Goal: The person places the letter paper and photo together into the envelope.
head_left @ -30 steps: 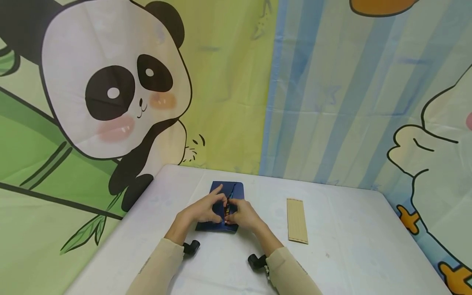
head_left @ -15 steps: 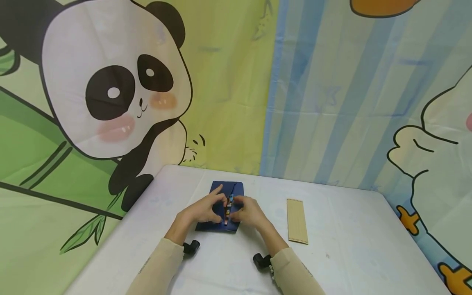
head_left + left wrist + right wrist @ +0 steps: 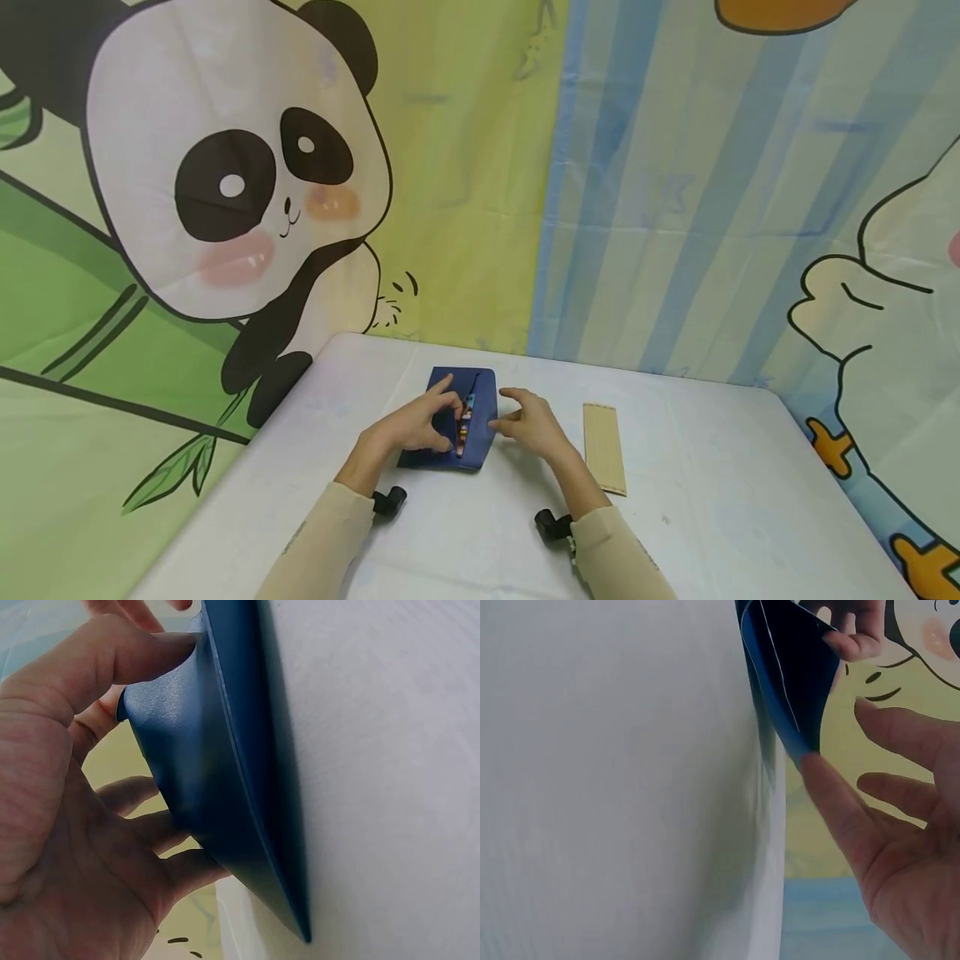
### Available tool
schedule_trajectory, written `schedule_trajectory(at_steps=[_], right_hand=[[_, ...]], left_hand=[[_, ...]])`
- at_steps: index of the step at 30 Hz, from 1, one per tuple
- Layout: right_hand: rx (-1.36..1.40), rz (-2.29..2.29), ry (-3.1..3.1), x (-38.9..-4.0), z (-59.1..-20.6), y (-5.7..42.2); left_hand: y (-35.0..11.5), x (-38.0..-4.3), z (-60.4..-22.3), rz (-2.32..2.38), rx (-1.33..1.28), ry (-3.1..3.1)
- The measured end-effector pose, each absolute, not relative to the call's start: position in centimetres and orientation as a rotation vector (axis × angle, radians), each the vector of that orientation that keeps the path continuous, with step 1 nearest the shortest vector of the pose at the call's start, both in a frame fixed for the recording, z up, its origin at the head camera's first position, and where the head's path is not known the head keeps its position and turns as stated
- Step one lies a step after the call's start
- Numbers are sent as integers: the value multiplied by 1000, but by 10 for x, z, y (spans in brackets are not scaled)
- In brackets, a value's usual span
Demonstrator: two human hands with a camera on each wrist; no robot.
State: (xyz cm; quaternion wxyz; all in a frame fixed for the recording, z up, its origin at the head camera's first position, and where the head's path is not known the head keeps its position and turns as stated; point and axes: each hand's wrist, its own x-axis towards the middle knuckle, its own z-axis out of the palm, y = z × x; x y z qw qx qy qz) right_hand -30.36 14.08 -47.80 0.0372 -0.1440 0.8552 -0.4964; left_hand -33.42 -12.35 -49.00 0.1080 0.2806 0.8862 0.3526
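Note:
A flat dark blue folder [image 3: 483, 417] lies on the table, and a bright, multicoloured strip [image 3: 463, 427] shows in the gap along its middle. My left hand [image 3: 412, 423] holds the raised edge of its left part. In the left wrist view the left thumb lies over the blue sheet [image 3: 202, 765], with the other fingers behind it. My right hand [image 3: 531, 423] is at the folder's right edge, its fingers spread. In the right wrist view the right thumb tip [image 3: 814, 766] meets the blue edge, while the other fingers hold nothing.
A pale beige rectangular strip [image 3: 604, 450] lies on the white table [image 3: 697, 475] right of the right forearm. Behind the table hangs a printed cloth [image 3: 465, 167] with a panda. Black wrist cameras sit at both wrists.
My right hand has let go at the middle gap and moved right to the folder's right edge, uncovering the multicoloured strip. My left hand has stayed in place.

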Motion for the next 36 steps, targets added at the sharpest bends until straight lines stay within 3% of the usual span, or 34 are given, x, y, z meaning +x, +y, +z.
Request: schedule_trajectory(at_steps=[36], right_hand=[[-123,-1167,2944,-304,-477,233]], left_hand=[[-125,-333,-488,1062,870,2592]])
